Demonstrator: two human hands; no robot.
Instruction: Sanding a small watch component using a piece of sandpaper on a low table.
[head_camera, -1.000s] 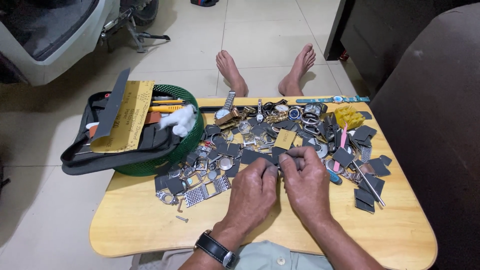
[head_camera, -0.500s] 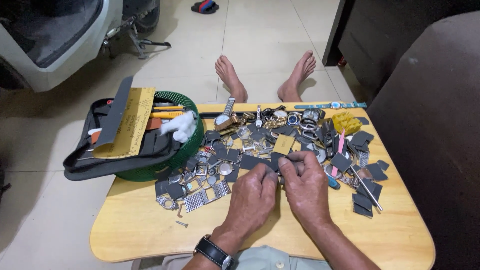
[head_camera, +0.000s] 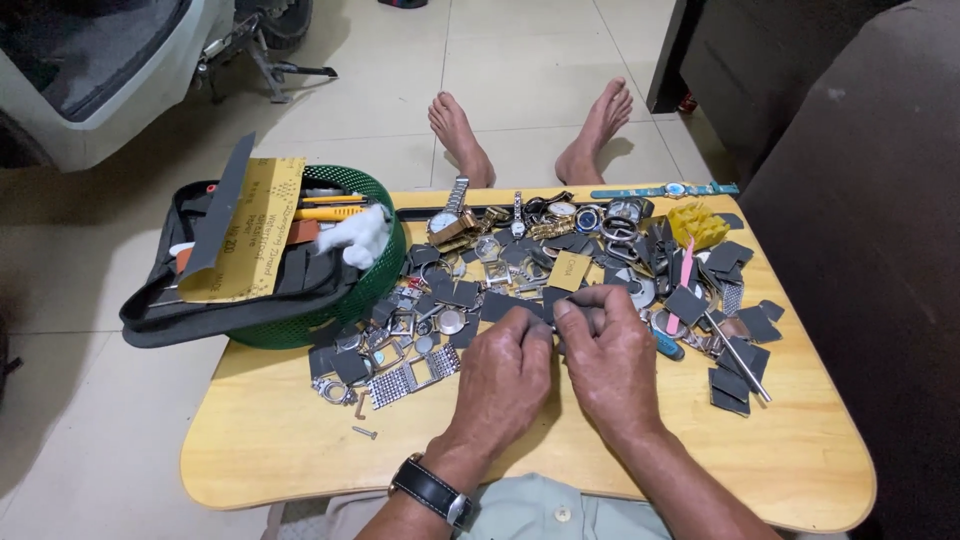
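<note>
Both hands have barely shifted since the earlier frames, staying pressed together over the middle of the counter (head_camera: 300, 450), while the view has dipped slightly. The left hand (head_camera: 503, 375) and right hand (head_camera: 612, 355) meet at their fingertips, and between them sits a small dark piece (head_camera: 553, 318); it is mostly hidden by the fingers, so only a sliver of dark grey shows and its shape cannot be told. The left grip is curled tight, thumb and forefinger pinched onto that piece; the right grip is likewise closed on it from the other side, forefinger arched over the top. A black-strapped wristwatch (head_camera: 432, 491) circles the left wrist.

The piece is held just above the wooden surface, at the near edge of a dense scatter of watch parts (head_camera: 440, 320): grey square pads, metal cases, bracelets and buckles. Whole watches (head_camera: 455, 215) lie along the far edge. A green mesh basket (head_camera: 375, 285) stands at the left, carrying a black pouch (head_camera: 230, 315), a yellow sandpaper sheet (head_camera: 255, 235) and a white cloth (head_camera: 358, 238). A yellow block (head_camera: 697, 224) sits at the far right, and a loose screw (head_camera: 364, 432) lies near the front.
</note>
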